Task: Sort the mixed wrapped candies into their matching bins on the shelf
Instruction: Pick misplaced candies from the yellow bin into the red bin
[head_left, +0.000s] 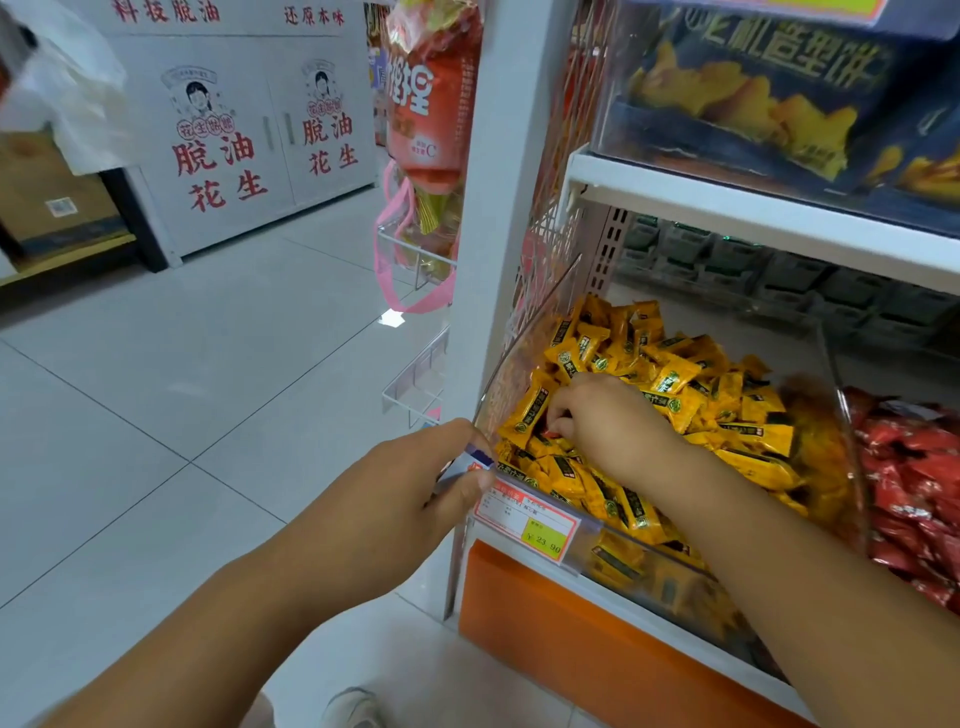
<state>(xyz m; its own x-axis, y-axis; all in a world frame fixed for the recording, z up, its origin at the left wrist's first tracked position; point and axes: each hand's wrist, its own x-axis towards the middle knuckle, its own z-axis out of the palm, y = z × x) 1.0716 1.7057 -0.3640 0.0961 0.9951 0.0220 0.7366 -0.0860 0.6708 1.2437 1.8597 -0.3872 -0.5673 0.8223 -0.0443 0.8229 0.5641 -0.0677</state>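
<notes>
The right hand digs in the yellow bin, its grip pinched on what looks like a red stray, probably bound for the red candies alongside, while the left hand has its grip clamped on a blue candy at the bin's corner, seemingly parked for later.

Left hand, right hand bare to forearms — pale grey shoe below.

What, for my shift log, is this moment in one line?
left hand: holds blue-white candy | right hand: curled among yellow candies in clear bin | right grip: unclear
</notes>
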